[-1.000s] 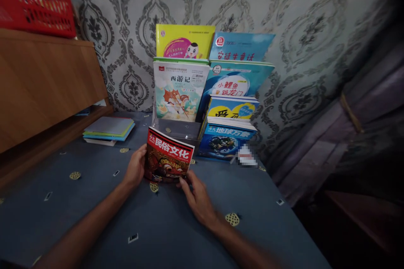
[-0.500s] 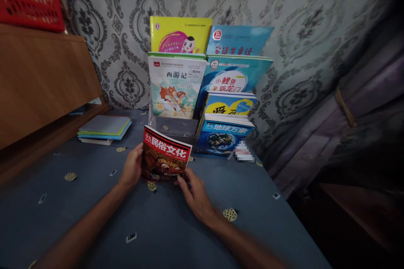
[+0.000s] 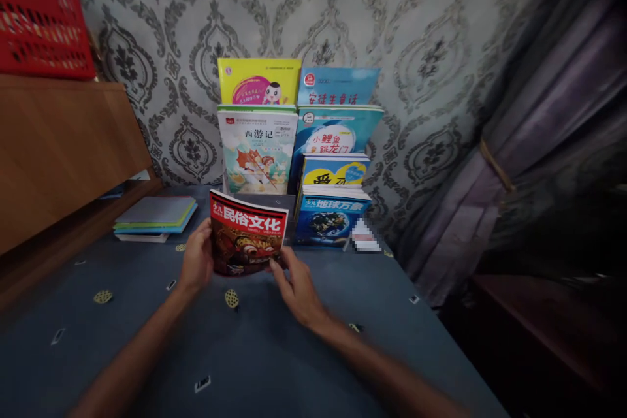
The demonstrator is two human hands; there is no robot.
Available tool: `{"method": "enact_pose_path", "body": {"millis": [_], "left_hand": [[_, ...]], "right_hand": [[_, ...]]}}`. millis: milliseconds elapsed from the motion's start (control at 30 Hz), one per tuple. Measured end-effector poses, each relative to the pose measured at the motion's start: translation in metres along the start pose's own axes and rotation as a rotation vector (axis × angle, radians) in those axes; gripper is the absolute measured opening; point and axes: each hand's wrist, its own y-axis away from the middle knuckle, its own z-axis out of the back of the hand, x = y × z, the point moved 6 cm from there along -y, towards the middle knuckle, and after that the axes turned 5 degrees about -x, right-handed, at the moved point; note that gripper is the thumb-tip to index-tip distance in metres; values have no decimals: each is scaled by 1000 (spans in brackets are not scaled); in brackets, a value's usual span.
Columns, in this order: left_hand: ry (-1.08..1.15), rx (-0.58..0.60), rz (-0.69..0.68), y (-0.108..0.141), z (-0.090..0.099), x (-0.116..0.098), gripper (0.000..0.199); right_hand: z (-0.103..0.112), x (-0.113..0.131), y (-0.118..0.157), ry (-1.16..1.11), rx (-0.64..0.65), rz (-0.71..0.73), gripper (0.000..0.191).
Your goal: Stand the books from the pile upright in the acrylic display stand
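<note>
Between my two hands I hold a red and brown book (image 3: pixel 247 235), tilted, its cover towards me. My left hand (image 3: pixel 198 258) grips its left edge, with the fingers partly hidden behind it. At the lower right corner, my right hand (image 3: pixel 298 284) pinches the book, thumb in front. Right behind it stands a clear tiered book rack (image 3: pixel 289 202), partly covered by the book. Its tiers hold a white illustrated book (image 3: pixel 257 153), a yellow book (image 3: pixel 259 81), blue books (image 3: pixel 340 85), a yellow and blue book (image 3: pixel 336 171) and a blue book with a globe (image 3: pixel 327 222).
Left of the rack, a small stack of books (image 3: pixel 155 212) lies on the dark blue patterned cloth (image 3: pixel 255 353). A wooden cabinet (image 3: pixel 68 150) carries a red plastic basket (image 3: pixel 42 19) at far left. A tied curtain (image 3: pixel 455 209) hangs on the right, before patterned wallpaper (image 3: pixel 323 6).
The view has tilted up and shifted, so the rack sits lower and further left. The book, still in both my hands, now covers more of the rack's lower left front.
</note>
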Motion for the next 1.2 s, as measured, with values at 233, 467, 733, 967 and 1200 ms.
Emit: {"method": "enact_pose_path", "body": {"millis": [233,467,733,967,1200], "left_hand": [[44,94,-255,-50,-42,-54,17],[-118,169,-421,-101,-72,-97,14],[-375,129,-469,-115,-55,-85,15],[-473,136,-419,-125,-46,-60,11],[-551,101,-375,-132,-30,-40,16]], "right_hand": [[24,32,-68,20,-70,132,23],[40,43,-141,47,-139,215,15],[28,23,-156,162,-127,155,11],[20,-1,-158,211,-90,68,16],[6,-17,-159,358,-50,-73,24]]}}
